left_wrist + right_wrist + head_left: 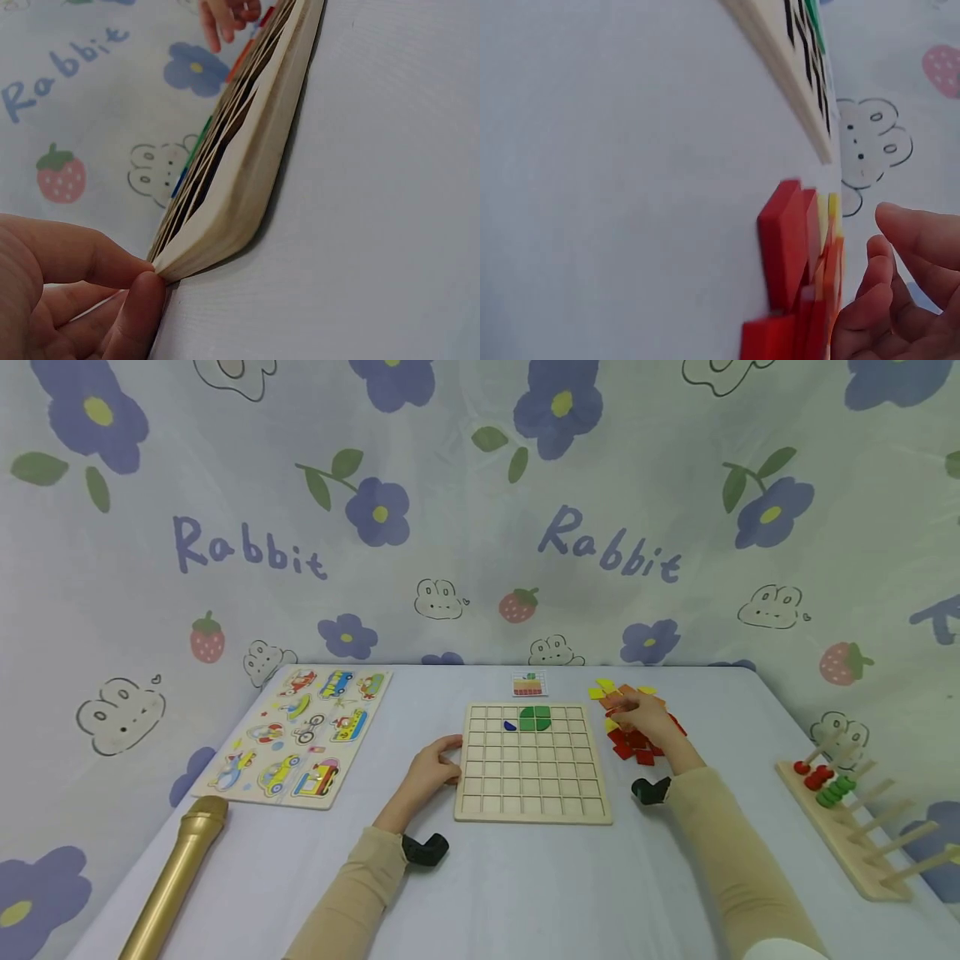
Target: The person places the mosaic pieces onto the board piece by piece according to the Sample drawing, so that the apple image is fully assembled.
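A square wooden grid board (525, 777) lies in the middle of the table. Near its far edge sit green quarter-circle pieces (535, 718) and a small dark blue piece (510, 726). My left hand (429, 770) holds the board's left edge; in the left wrist view, thumb and fingertip meet at the board's rim (247, 202). Over a heap of red tiles (637, 742), orange tiles and yellow tiles (606, 683), right of the board, hovers my right hand (647, 718). Its fingers are loosely bent, with a gap between the fingertips and nothing seen in it in the right wrist view.
A small pattern card (529, 683) lies behind the board. To the left are a picture puzzle board (300, 735) and a gold microphone (176, 877). A wooden peg stand (840, 827) with red and green beads stands at the right edge. A printed curtain hangs behind the table.
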`<act>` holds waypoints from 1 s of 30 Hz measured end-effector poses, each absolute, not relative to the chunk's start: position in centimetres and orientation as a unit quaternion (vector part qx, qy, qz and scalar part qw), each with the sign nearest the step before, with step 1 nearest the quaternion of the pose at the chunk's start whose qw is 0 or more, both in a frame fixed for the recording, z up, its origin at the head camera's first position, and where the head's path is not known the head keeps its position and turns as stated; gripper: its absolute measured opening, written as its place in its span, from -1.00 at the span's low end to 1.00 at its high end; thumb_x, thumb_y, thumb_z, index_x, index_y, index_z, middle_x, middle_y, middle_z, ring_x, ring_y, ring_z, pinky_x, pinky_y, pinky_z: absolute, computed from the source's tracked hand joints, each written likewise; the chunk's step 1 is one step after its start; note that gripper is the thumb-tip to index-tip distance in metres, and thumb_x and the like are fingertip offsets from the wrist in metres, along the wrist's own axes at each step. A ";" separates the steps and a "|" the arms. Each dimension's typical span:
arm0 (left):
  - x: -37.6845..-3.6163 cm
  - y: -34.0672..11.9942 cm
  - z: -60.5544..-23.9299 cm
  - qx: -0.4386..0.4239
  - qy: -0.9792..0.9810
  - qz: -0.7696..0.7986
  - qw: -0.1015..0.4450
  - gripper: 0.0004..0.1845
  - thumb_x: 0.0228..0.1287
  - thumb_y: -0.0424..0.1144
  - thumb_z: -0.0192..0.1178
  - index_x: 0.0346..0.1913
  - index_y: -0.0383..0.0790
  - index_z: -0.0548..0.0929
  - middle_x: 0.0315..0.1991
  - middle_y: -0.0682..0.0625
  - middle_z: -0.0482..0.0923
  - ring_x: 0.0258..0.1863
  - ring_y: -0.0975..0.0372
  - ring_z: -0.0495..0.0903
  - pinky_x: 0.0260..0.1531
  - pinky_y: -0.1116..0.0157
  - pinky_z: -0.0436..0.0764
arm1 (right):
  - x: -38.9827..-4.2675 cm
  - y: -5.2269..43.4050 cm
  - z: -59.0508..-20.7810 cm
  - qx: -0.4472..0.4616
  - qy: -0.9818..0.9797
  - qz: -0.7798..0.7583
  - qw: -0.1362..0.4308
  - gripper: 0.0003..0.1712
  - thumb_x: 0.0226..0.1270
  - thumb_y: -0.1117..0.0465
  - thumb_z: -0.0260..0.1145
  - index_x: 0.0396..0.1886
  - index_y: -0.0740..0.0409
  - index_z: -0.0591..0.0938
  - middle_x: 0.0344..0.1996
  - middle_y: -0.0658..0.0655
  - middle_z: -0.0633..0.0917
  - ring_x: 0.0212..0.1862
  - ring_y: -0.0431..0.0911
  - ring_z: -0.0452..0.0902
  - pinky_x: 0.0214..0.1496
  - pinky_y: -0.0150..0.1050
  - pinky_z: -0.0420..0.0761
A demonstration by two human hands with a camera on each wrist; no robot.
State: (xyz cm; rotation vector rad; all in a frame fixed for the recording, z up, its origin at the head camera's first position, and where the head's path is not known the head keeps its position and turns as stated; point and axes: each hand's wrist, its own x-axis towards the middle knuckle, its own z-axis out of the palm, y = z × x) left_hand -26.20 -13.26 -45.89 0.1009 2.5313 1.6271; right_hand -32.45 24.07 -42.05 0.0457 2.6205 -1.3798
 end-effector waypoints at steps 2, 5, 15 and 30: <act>-26.2 -13.3 -45.9 0.034 0.839 0.539 0.065 -0.33 -0.07 -0.47 0.11 0.26 -0.24 0.40 0.14 -0.13 0.47 -0.50 0.27 0.54 -0.48 0.33 0.54 | -32.4 24.4 -42.3 0.021 0.889 -0.450 0.087 -0.55 0.27 0.30 0.20 0.13 0.40 0.45 -0.09 0.30 0.51 -0.22 -0.03 0.48 -0.17 -0.30 0.53; -26.2 -13.3 -46.0 0.035 0.840 0.538 0.064 -0.34 -0.06 -0.47 0.12 0.26 -0.24 0.40 0.15 -0.14 0.46 -0.50 0.27 0.54 -0.48 0.33 0.54 | -32.4 24.6 -42.7 0.010 0.905 -0.417 0.085 -0.58 0.24 0.30 0.22 0.08 0.38 0.50 -0.16 0.25 0.54 -0.19 -0.02 0.43 -0.17 -0.28 0.47; -26.2 -13.2 -46.1 0.035 0.843 0.532 0.064 -0.33 -0.08 -0.46 0.12 0.25 -0.23 0.41 0.12 -0.14 0.48 -0.52 0.27 0.54 -0.50 0.34 0.52 | -32.6 24.4 -42.8 -0.022 0.935 -0.337 0.107 -0.55 0.20 0.25 0.27 0.10 0.25 0.53 -0.22 0.22 0.48 -0.18 0.05 0.33 -0.21 -0.18 0.36; -26.4 -13.3 -46.2 0.032 0.846 0.528 0.065 -0.33 -0.07 -0.46 0.13 0.25 -0.22 0.41 0.10 -0.12 0.50 -0.52 0.27 0.54 -0.51 0.34 0.51 | -32.3 24.3 -42.6 -0.037 0.930 -0.343 0.126 -0.65 0.12 0.22 0.34 -0.10 0.26 0.54 -0.23 0.21 0.50 -0.19 0.04 0.34 -0.24 -0.23 0.36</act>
